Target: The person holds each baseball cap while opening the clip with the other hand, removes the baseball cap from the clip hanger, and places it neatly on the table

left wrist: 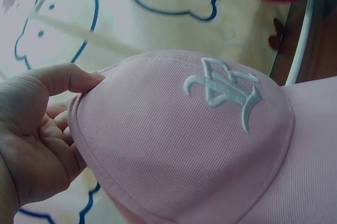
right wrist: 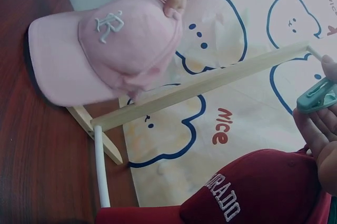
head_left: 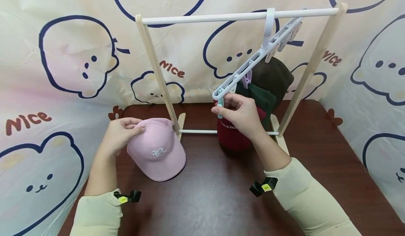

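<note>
My left hand pinches the back edge of a pink baseball cap, holding it up left of the rack with its brim toward me. White embroidery marks its front panel. My right hand pinches a teal clip at the near end of a white clip hanger. Beyond that hand hang a red cap with white lettering, a dark green cap under a purple clip, and a dark brown cap. The right hand partly hides the red and green caps.
A rack with wooden legs and a white top rod stands on the dark brown table. The hanger's hook sits over the rod. A lower white bar joins the legs. Behind hangs a cartoon-print cloth.
</note>
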The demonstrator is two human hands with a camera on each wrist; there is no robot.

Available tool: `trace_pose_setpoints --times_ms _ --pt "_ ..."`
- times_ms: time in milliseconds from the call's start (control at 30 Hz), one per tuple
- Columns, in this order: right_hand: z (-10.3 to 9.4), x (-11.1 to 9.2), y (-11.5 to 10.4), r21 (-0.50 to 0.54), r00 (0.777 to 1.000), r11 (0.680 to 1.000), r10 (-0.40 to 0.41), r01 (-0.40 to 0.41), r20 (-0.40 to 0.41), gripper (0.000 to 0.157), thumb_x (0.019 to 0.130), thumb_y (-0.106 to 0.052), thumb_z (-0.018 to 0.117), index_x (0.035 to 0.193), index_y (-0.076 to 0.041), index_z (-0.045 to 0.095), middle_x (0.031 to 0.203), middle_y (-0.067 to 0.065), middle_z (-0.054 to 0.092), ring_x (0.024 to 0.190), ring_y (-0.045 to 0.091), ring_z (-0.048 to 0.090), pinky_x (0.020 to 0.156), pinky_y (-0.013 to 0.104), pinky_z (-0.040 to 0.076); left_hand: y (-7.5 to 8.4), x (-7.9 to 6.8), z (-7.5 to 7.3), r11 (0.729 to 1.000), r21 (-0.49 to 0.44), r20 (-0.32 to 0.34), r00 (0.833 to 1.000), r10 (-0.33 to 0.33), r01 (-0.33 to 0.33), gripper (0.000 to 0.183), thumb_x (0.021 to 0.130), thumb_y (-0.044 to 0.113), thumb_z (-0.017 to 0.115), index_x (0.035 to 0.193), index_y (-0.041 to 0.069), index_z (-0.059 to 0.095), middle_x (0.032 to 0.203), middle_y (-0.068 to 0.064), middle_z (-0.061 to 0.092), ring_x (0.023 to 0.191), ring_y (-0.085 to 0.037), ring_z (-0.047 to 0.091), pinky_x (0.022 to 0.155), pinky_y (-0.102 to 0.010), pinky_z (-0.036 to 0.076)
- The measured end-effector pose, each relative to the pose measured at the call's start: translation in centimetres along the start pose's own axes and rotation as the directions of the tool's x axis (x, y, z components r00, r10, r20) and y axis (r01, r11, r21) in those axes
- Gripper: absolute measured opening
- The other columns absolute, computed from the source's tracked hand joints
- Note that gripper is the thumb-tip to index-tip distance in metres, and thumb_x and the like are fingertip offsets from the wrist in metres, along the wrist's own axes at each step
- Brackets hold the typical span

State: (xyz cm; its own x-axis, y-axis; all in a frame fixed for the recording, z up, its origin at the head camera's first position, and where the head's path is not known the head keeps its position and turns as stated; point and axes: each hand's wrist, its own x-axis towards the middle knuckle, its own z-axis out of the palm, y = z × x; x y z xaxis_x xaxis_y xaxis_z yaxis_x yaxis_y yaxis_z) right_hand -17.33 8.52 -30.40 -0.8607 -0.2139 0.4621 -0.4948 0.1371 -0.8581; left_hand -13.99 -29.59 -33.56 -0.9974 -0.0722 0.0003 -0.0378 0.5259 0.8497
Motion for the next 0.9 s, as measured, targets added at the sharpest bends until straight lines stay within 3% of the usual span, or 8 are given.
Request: trace_pose_setpoints --times_ms 133,233,333,400,500,633,733,900 --pt "0.0 0.0 -0.1 -0.008 1.0 1.0 0.008 -0.008 -0.001 0.027 0.083 -0.023 0.081 0.105 -0.01 0.073 0.087 0.003 0.07 0.074 0.021 0.061 0.069 0.027 0.056 -1.6 0.3 -1.7 0.997 -0.024 -0.03 0.997 -0.068 0.067 0.048 0.09 0.031 0.072 0.121 -0.005 0.062 0.085 0.019 0.07 0.081 0.0 0.065 0.07 -0.016 0.055" --pt "0.0 -0.1 -0.1 -0.01 1.0 1.0 0.007 -0.007 -0.005 0.029 0.082 -0.023 0.081 0.105 -0.008 0.073 0.087 0.004 0.07 0.074 0.022 0.061 0.069 0.027 0.056 -2.9 0.8 -2.4 0.987 -0.108 -0.069 0.99 -0.127 0.119 0.048 0.089 0.032 0.073 0.122 0.0 0.062 0.084 0.023 0.067 0.082 0.003 0.063 0.071 -0.012 0.053" --pt "-0.1 -0.1 0.0 -0.013 1.0 1.0 0.002 -0.003 -0.011 0.029 0.082 -0.023 0.081 0.106 -0.007 0.073 0.088 0.004 0.071 0.073 0.021 0.061 0.069 0.027 0.056 -3.9 1.6 -2.7 0.939 -0.306 -0.118 0.973 -0.199 0.156 0.031 0.086 0.025 0.077 0.11 0.008 0.068 0.082 0.021 0.069 0.08 0.004 0.064 0.069 -0.011 0.053" --pt "-0.1 -0.1 0.1 -0.014 1.0 1.0 0.003 -0.003 -0.013 0.03 0.082 -0.023 0.081 0.106 -0.007 0.073 0.088 0.004 0.071 0.074 0.021 0.062 0.07 0.028 0.057 -4.5 2.1 -2.9 0.879 -0.448 -0.152 0.955 -0.256 0.164 0.017 0.084 0.018 0.079 0.098 0.014 0.071 0.082 0.017 0.069 0.079 0.003 0.065 0.067 -0.012 0.054" --pt "0.0 -0.1 0.1 -0.012 1.0 1.0 0.006 -0.006 -0.014 0.03 0.083 -0.023 0.081 0.107 -0.009 0.073 0.089 0.004 0.071 0.074 0.021 0.063 0.071 0.028 0.057 -5.3 2.9 -3.0 0.796 -0.582 -0.207 0.916 -0.344 0.167 0.015 0.081 0.012 0.081 0.093 0.015 0.074 0.094 0.011 0.065 0.084 0.001 0.065 0.068 -0.011 0.054" --pt "0.0 -0.1 0.1 -0.002 1.0 1.0 0.009 -0.009 -0.011 0.031 0.083 -0.022 0.081 0.108 -0.006 0.072 0.09 0.005 0.072 0.075 0.021 0.064 0.073 0.029 0.058 -6.2 4.3 -3.1 0.718 -0.674 -0.263 0.85 -0.456 0.176 0.037 0.08 0.009 0.081 0.116 0.008 0.072 0.121 -0.005 0.056 0.104 -0.007 0.063 0.074 -0.012 0.053" --pt "0.1 -0.2 0.1 0.004 1.0 1.0 0.008 -0.008 -0.008 0.033 0.083 -0.021 0.08 0.109 -0.003 0.071 0.091 0.006 0.072 0.076 0.021 0.065 0.074 0.028 0.058 -7.0 5.4 -3.1 0.66 -0.735 -0.303 0.797 -0.522 0.153 0.049 0.08 0.005 0.08 0.127 0.003 0.065 0.129 -0.008 0.055 0.115 -0.011 0.06 0.08 -0.014 0.052" --pt "0.2 -0.2 0.0 0.004 1.0 1.0 0.013 -0.013 -0.01 0.031 0.083 -0.021 0.08 0.109 -0.005 0.072 0.092 0.007 0.072 0.076 0.02 0.066 0.075 0.029 0.058 -8.2 7.3 -3.2 0.607 -0.786 -0.344 0.732 -0.588 0.118 0.049 0.081 0.0 0.077 0.128 0.001 0.063 0.127 -0.004 0.059 0.118 -0.013 0.059 0.09 -0.017 0.05"
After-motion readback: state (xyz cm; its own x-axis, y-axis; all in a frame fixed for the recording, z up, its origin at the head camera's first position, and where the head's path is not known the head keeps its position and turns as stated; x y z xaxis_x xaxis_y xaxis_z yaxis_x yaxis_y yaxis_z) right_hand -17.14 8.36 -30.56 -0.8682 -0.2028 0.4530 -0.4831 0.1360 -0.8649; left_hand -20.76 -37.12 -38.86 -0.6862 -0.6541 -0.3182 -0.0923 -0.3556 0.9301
